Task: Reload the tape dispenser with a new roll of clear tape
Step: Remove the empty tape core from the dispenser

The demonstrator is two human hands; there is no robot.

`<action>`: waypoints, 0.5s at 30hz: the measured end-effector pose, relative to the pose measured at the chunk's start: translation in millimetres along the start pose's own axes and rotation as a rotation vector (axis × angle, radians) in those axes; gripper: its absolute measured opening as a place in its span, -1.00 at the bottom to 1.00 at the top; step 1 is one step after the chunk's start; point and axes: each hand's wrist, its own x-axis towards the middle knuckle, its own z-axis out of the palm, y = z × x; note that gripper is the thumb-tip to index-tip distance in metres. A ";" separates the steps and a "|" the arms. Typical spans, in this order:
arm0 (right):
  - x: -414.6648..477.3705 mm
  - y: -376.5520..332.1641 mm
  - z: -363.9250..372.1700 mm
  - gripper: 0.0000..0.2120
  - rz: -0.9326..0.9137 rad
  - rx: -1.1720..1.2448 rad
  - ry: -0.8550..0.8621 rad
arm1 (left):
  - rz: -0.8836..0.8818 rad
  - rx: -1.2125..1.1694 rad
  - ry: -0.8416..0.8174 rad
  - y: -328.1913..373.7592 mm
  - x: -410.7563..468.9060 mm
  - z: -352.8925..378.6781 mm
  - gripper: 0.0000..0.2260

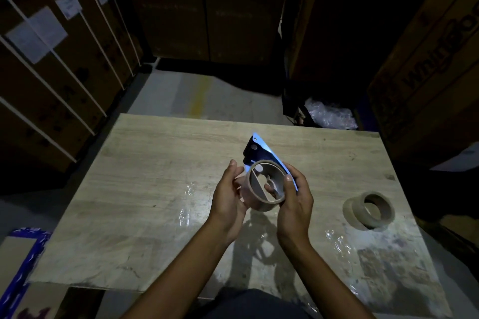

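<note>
Above the middle of the wooden table [145, 184] I hold a blue tape dispenser [261, 149] with a cardboard tape core [261, 204] sitting on its hub. My left hand [228, 197] cups the core from the left. My right hand [295, 197] grips the dispenser's blue plate and the core's right rim. A roll of clear tape [369, 211] lies on the table to the right, apart from both hands. The dispenser's handle is hidden behind my hands.
Scraps of clear tape [188, 208] stick to the tabletop. Tall cardboard boxes [57, 67] stand close on the left, at the back and on the right. A flat cardboard piece with blue tape [23, 261] lies at the lower left. Crumpled plastic [329, 114] sits behind the table.
</note>
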 end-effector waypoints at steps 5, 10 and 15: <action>1.1 5.8 -4.0 -0.75 0.005 -0.007 0.033 | 0.022 0.292 -0.107 -0.9 3.5 -19.0 -0.66; 3.2 8.3 -6.1 -0.77 0.000 -0.038 0.025 | 0.074 0.337 -0.169 -2.3 7.3 -26.7 -0.81; 12.4 6.2 -8.2 -0.81 -0.063 -0.099 0.015 | -0.009 0.303 -0.286 6.7 19.7 -42.1 -0.70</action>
